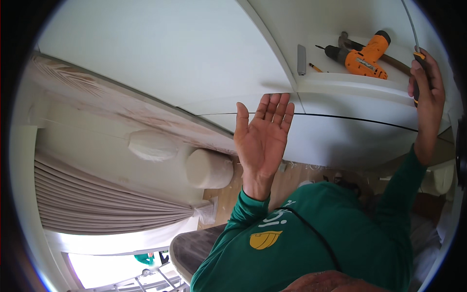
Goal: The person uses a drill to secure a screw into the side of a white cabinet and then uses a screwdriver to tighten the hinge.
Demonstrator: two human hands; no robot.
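Observation:
My left hand is open, palm showing and thumb spread, with its fingertips at the lower edge of a white cabinet door panel. At the far right, my right hand is closed round the black-and-yellow handle of a screwdriver, its thin shaft reaching up along the white cabinet. In the open compartment between them lies an orange and black cordless drill with a bit fitted. A hammer lies partly behind it. Near the drill bit are a grey rectangular piece and a short yellowish stick.
Below the compartment runs a white drawer front. Toward the left are a round beige pouf, a plastic-covered pale object and a pleated curtain. A dark-topped seat or table stands near my left arm, a metal ladder beyond.

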